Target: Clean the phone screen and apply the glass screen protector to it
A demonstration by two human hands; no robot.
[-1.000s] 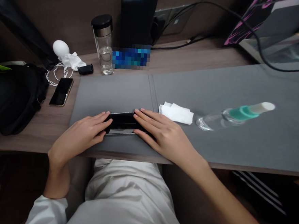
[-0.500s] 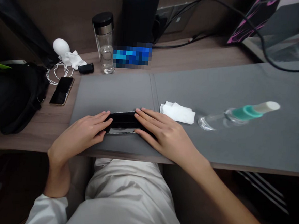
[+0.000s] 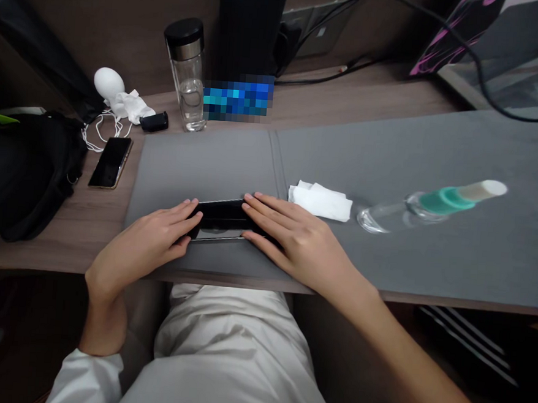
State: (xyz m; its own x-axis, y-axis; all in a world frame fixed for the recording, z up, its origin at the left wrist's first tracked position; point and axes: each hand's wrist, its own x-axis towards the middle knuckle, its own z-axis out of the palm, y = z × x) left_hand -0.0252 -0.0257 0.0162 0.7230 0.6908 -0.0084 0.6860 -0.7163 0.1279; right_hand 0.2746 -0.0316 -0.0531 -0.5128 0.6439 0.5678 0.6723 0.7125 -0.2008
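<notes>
The black phone (image 3: 219,218) lay flat on the grey desk mat (image 3: 207,160), right near the front edge, boxed in between both hands. The left hand (image 3: 149,236) and right hand (image 3: 300,243) came in from either end with fingers kept together, probably to steady it, though I couldn't really tell how hard they pressed. A folded tissue (image 3: 319,202) sat just past the right fingers, beside a clear bottle (image 3: 416,209) with a teal collar lying on its side, contents unclear. Farther back, the upright glass flask (image 3: 185,91) held some water, and a second phone (image 3: 110,162) lay off the mat.
</notes>
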